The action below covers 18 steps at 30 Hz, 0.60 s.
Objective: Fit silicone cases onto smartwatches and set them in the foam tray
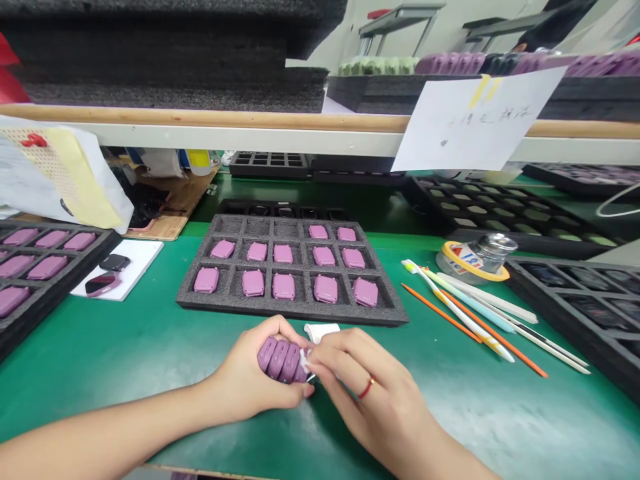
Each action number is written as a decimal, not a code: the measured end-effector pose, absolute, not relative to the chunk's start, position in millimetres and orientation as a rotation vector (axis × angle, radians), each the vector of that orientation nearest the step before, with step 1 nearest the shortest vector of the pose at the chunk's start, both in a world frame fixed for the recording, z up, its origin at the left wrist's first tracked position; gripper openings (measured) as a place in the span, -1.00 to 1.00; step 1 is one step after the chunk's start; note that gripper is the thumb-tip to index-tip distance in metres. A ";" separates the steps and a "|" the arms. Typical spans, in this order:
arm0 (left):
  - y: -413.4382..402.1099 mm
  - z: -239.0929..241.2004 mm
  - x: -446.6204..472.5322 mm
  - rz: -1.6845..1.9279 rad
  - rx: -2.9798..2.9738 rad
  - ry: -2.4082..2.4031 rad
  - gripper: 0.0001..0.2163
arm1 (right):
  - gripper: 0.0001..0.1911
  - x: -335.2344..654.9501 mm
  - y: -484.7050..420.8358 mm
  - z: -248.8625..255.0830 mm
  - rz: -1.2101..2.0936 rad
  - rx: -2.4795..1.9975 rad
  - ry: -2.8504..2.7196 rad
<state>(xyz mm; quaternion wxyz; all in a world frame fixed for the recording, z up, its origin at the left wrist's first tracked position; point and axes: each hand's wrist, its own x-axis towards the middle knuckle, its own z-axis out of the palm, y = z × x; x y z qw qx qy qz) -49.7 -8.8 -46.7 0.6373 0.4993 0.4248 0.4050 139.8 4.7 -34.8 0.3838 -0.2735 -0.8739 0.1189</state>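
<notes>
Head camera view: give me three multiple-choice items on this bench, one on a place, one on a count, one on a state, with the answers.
1. Where does the glass jar stand? A left of the foam tray; B right of it; C on the wooden rail.
2. How many pink pieces lie in that tray? A eight; B ten; C twelve.
3. How is the left hand placed? A curled around a purple ribbed piece; B flat on the green mat; C gripping an orange stick.

1 B: the jar stands to the tray's right.
2 C: its rows show two, five and five.
3 A: its fingers wrap the ribbed piece.
</notes>
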 end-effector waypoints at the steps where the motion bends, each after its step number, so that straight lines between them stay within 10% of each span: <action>1: -8.7 -47.2 -49.9 0.923 1.134 0.947 -0.65 | -0.83 139.1 4.4 -34.7 0.315 -0.683 -2.234; 10: -12.6 -37.9 -52.5 0.965 1.184 1.047 -0.67 | -0.94 164.4 27.6 -28.6 0.493 -0.918 -2.001; 18: -21.2 -18.8 -58.3 1.051 1.279 1.018 -0.64 | -0.63 252.7 103.5 -38.6 -0.207 -1.428 -2.036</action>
